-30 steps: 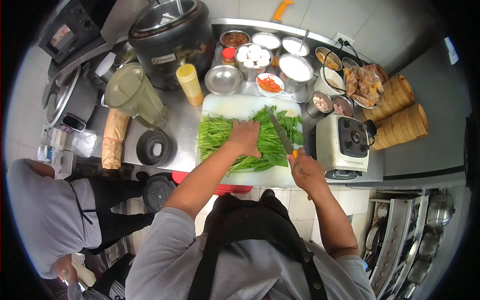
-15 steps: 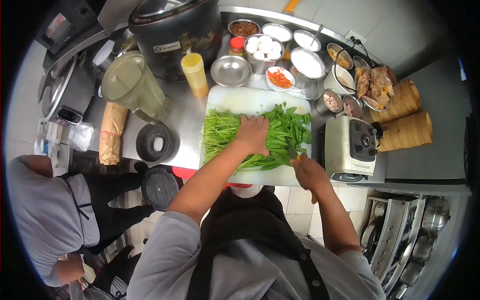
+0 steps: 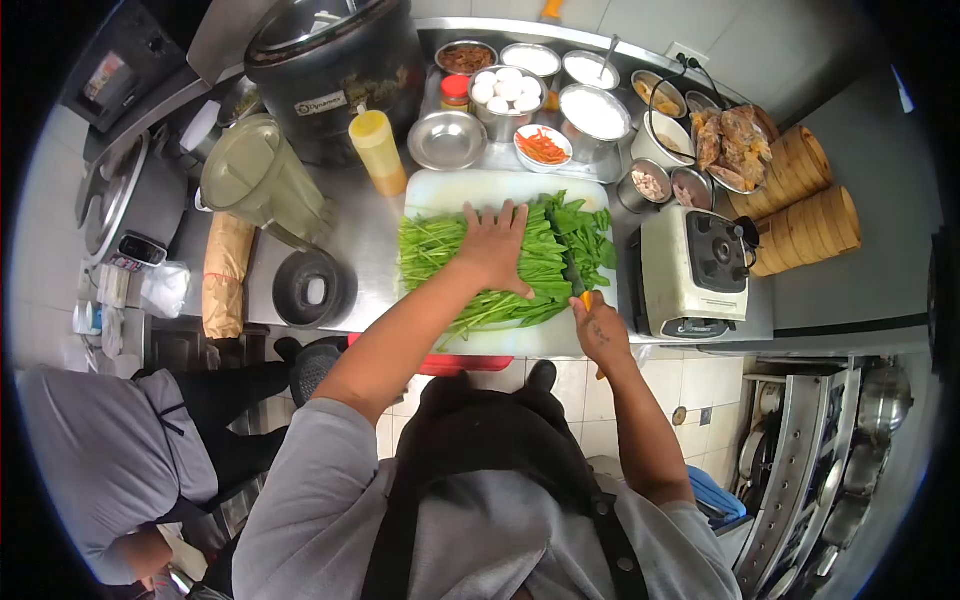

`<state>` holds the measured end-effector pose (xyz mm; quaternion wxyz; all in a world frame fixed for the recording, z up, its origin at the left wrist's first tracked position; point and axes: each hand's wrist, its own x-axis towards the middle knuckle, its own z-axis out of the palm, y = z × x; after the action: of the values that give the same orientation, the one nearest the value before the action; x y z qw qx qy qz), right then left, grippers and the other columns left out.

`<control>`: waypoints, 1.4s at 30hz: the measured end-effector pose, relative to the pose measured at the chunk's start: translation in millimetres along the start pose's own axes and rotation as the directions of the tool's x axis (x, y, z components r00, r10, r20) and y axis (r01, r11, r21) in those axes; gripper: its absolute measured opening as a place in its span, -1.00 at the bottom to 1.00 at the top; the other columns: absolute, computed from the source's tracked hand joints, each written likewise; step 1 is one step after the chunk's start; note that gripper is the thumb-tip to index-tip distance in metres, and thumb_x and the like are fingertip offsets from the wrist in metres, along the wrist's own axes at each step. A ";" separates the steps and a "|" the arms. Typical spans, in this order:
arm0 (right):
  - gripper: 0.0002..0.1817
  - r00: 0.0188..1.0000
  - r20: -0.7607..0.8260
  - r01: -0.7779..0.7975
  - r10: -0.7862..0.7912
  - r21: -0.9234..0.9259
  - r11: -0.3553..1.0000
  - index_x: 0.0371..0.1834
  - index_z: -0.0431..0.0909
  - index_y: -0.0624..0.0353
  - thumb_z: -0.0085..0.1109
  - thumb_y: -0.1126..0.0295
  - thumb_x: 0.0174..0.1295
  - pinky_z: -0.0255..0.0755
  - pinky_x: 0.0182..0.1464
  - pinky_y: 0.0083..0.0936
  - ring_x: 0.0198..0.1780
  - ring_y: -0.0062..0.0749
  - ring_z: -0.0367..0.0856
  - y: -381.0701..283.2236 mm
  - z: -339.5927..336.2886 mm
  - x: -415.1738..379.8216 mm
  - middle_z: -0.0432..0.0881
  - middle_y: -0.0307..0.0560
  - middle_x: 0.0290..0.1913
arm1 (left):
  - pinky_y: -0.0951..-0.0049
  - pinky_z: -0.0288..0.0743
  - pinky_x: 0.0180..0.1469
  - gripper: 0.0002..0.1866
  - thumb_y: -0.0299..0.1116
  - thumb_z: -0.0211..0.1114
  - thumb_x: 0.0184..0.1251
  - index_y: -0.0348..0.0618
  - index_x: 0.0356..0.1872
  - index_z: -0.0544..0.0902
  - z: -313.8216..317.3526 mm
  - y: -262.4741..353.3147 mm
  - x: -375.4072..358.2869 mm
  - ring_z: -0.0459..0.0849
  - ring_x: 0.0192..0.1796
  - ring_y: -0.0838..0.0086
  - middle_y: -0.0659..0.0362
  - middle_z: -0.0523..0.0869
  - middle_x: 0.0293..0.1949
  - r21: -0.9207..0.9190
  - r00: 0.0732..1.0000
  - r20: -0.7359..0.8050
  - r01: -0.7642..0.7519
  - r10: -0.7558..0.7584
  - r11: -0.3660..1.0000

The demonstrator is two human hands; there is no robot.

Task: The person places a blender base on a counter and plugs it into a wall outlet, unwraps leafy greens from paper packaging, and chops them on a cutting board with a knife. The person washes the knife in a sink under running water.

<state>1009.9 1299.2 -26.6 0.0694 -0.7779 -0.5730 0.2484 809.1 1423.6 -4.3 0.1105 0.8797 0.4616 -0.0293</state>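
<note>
A wide bundle of leafy greens (image 3: 430, 245) lies across the white cutting board (image 3: 440, 190), stems to the left and leaves to the right. My left hand (image 3: 494, 250) presses flat on the bundle, fingers spread. In my right hand (image 3: 602, 332) is a knife (image 3: 586, 298) with a yellow-orange handle. Its blade stands in the greens near the leafy end, and part of it is hidden among the leaves. A narrow gap runs through the greens at the blade, with a leafy section (image 3: 585, 235) to its right.
Behind the board stand a metal plate (image 3: 448, 141), a bowl of carrot strips (image 3: 542, 148), a bowl of eggs (image 3: 506, 92) and a yellow squeeze bottle (image 3: 377, 152). A blender base (image 3: 692, 270) flanks the right side, a blender jug (image 3: 262, 180) the left. A co-worker (image 3: 110, 450) stands at left.
The knife has moved into the greens, and the leafy end now sits slightly apart from the rest. My left hand's fingers are spread wider. The camera view has shifted a little.
</note>
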 end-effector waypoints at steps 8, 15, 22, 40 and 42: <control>-0.69 0.975 -0.193 0.114 -0.107 0.028 0.993 -0.20 0.37 0.32 0.03 0.22 0.37 0.45 -0.25 0.06 -0.32 0.34 0.60 -48.6 -72.1 -39.3 0.61 0.38 -0.42 | -0.46 -0.29 0.39 0.53 0.47 0.47 -0.45 -0.40 0.49 -0.06 -18.1 -26.8 -33.0 -0.09 0.51 -0.27 -0.23 -0.05 0.52 -0.007 1.000 0.010 0.011 -0.011 1.000; -0.71 0.985 -0.135 0.113 -0.108 0.027 0.993 -0.26 0.38 0.34 0.02 0.26 0.38 0.41 -0.26 0.05 -0.32 0.37 0.57 -53.0 -66.6 -46.7 0.58 0.38 -0.46 | -0.47 -0.18 0.38 0.49 0.30 0.59 -0.53 -0.35 0.48 0.03 0.6 5.2 -87.4 -0.12 0.54 -0.16 -0.18 -0.05 0.52 0.139 0.986 -0.087 -0.130 0.143 0.982; -0.69 0.993 -0.080 0.086 -0.085 -0.002 0.996 -0.21 0.39 0.35 -0.01 0.24 0.38 0.44 -0.20 0.07 -0.28 0.32 0.61 -70.7 -60.8 -47.9 0.61 0.42 -0.39 | -0.42 -0.03 0.37 0.49 0.26 0.63 -0.59 -0.28 0.49 0.07 -16.3 -14.3 -54.9 0.00 0.52 -0.15 -0.11 0.05 0.51 0.242 0.990 -0.106 -0.062 0.090 0.968; -0.66 0.988 0.020 0.153 -0.152 -0.054 0.987 -0.18 0.45 0.26 -0.07 0.16 0.38 0.45 0.00 -0.02 -0.09 0.29 0.60 -76.7 13.4 59.7 0.63 0.32 -0.20 | -0.49 0.06 0.29 0.36 0.07 0.71 -0.57 -0.26 0.41 0.17 -0.3 -29.2 -31.1 0.31 0.34 -0.07 -0.06 0.36 0.30 -0.001 0.995 0.086 -0.043 0.043 0.999; -0.62 0.998 0.041 0.059 -0.055 -0.089 0.994 -0.14 0.46 0.27 -0.12 0.12 0.40 0.44 0.05 -0.03 -0.04 0.27 0.59 -85.1 7.0 59.7 0.64 0.31 -0.14 | -0.49 0.07 0.29 0.35 0.08 0.70 -0.56 -0.26 0.41 0.17 1.5 -30.1 -30.3 0.32 0.33 -0.07 -0.05 0.37 0.28 0.008 0.996 0.081 -0.039 0.038 0.999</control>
<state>946.8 1381.7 -17.6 0.0302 -0.7586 -0.6068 0.2353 767.2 1415.4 -6.2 0.1254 0.8871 0.4396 -0.0647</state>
